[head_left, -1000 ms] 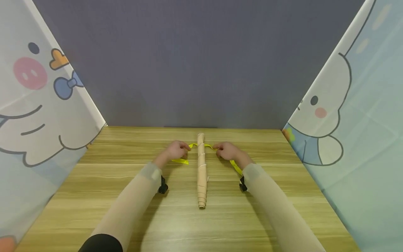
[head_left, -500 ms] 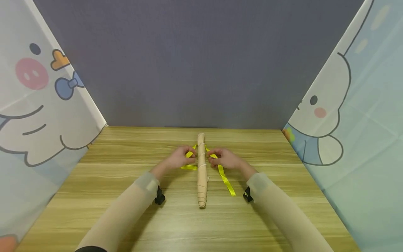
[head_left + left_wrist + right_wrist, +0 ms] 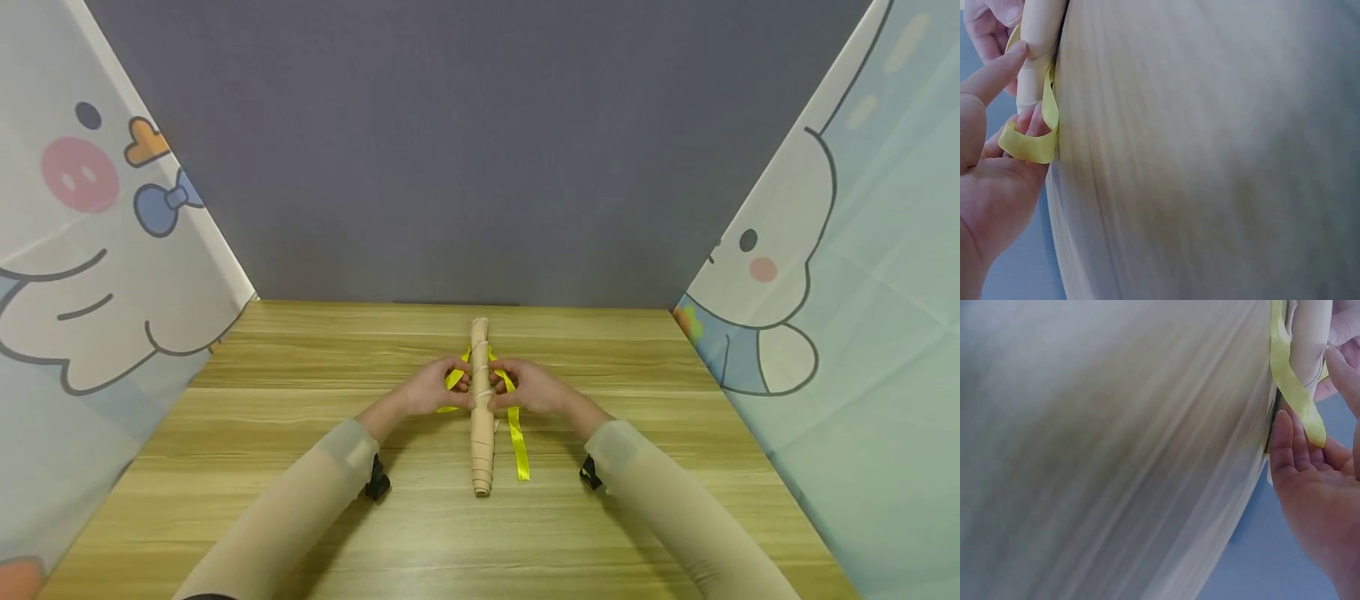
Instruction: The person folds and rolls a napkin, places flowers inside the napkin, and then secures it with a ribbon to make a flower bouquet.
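Observation:
A long beige roll [image 3: 482, 442] with wrapped layers lies lengthwise on the table, white bands across its upper half. My left hand [image 3: 430, 387] holds the roll's left side, its thumb set nearer to me than its fingers. From the right, my right hand [image 3: 536, 388] holds it at the same height. A yellow ribbon [image 3: 519, 450] comes out on both sides of the roll. In the left wrist view the ribbon [image 3: 1032, 147] loops over my left fingers [image 3: 997, 147]. In the right wrist view the ribbon [image 3: 1291, 378] runs down to my right fingers [image 3: 1282, 440], whose inner parts it covers.
The wood-grain table [image 3: 480, 550] reaches back to a dark grey panel [image 3: 465, 167]. Cartoon-printed cloths stand on the left [image 3: 112, 300] and right [image 3: 862, 350]. A small black device [image 3: 377, 479] sits under the left wrist, another [image 3: 590, 472] under the right.
Both hands have moved inward and toward me, from the ribbon beside the roll to the roll's sides. The ribbon's right tail has swung inward and hangs closer to the roll.

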The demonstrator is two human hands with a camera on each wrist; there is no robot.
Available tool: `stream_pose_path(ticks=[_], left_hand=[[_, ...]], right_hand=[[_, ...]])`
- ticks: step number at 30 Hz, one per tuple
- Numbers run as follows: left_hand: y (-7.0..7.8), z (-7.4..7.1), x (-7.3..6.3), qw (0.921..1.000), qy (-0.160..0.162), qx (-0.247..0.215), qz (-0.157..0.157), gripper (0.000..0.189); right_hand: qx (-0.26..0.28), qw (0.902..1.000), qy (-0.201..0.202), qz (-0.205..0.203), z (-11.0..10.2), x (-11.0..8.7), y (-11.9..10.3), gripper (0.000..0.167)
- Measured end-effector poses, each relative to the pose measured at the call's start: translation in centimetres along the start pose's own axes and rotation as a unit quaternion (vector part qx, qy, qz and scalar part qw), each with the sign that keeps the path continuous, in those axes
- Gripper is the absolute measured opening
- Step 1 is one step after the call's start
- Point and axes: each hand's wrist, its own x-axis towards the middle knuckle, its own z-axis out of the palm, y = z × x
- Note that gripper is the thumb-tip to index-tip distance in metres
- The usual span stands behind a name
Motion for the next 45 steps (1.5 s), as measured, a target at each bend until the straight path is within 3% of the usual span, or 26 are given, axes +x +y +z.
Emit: stream_pose_path(ticks=[14, 22, 35, 41, 45], left_hand=[[0.1, 0.7, 0.0, 0.9996, 0.013, 0.012, -0.022, 0.068], [0.1, 0.8, -0.3, 0.9993, 0.025, 0.023, -0.015, 0.062], [0.0, 0.8, -0.7, 0.9988, 0.001, 0.046, 0.018, 0.032], [-0.2, 0.8, -0.8, 0.998, -0.006, 0.055, 0.03, 0.031], [-0.3, 0.8, -1.2, 0.9985, -0.014, 0.048, 0.024, 0.042]], right_hand=[[-0.032, 0.9991, 0.021, 0.02, 0.8, -0.3, 0.3, 0.072], [-0.041, 0.9979, 0.044, 0.023, 1.1, -0.5, 0.1, 0.064], [-0.058, 0.9977, 0.035, -0.003, 1.4, -0.8, 0.1, 0.028], [-0.049, 0.9984, 0.026, -0.003, 1.4, -0.8, 0.4, 0.026], [-0.032, 0.9994, 0.013, -0.003, 1.3, -0.9, 0.4, 0.031]])
